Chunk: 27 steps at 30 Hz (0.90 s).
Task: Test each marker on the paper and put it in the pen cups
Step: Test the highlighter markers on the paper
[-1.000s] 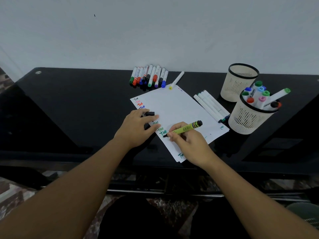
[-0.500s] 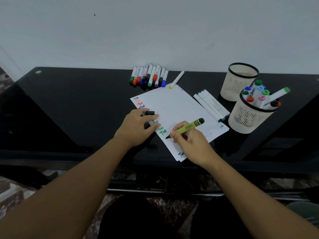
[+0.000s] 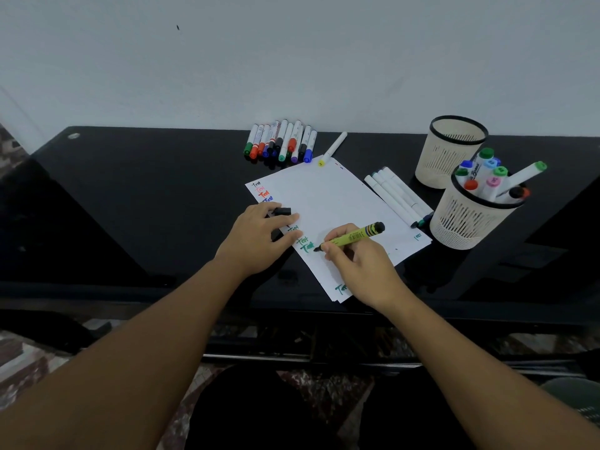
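Note:
My right hand [image 3: 355,264] grips a yellow-green marker [image 3: 352,237] with its dark tip on the white paper [image 3: 334,203], next to green "Test" marks. My left hand [image 3: 258,240] presses the paper's left edge and holds a black cap [image 3: 281,211] between its fingers. A row of capped markers [image 3: 281,141] lies at the back of the table. One white marker with a yellow end [image 3: 332,147] lies beside them. Several white pens [image 3: 394,194] lie right of the paper. The near pen cup [image 3: 467,222] holds several markers; the far pen cup [image 3: 451,154] looks empty.
The black glossy table [image 3: 130,206] runs against a pale wall. Its front edge lies just below my wrists. Patterned floor shows underneath at the lower left.
My right hand has shifted the marker tip slightly left and up on the paper, near the green marks. My left hand has stayed put.

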Tool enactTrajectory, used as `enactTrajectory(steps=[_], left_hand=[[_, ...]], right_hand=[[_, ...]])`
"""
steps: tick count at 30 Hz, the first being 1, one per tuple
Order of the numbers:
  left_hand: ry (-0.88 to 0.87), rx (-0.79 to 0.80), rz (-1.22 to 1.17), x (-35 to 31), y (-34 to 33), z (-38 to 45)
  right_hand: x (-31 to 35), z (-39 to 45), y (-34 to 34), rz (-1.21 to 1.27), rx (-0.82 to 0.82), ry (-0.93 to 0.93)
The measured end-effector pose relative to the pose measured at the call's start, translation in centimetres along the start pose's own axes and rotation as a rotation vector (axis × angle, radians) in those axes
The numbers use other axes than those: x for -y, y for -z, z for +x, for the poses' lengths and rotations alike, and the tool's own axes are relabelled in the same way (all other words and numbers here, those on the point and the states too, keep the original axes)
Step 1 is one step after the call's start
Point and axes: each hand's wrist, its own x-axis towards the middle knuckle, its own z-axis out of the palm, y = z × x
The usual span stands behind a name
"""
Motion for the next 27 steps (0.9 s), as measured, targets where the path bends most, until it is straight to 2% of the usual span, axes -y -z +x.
enactTrajectory(steps=[7,12,22,27], left_hand=[[0.005,-0.002,-0.005,-0.08,0.08,-0.05],[0.001,-0.006,-0.011,-0.06,0.06,-0.02],[0.01,-0.002,-0.01,0.01,0.1,-0.03],[0.009,-0.003,-0.02,-0.18,0.09,-0.04]], right_hand=[[0.37,-0.11,0.17,-0.012,0.064,-0.012],[0.55,-0.25,0.44,0.068,0.031,-0.028],[0.46,-0.17,0.23,0.015,0.042,-0.018],[0.43,-0.14,0.43,0.033,-0.01,-0.026]])
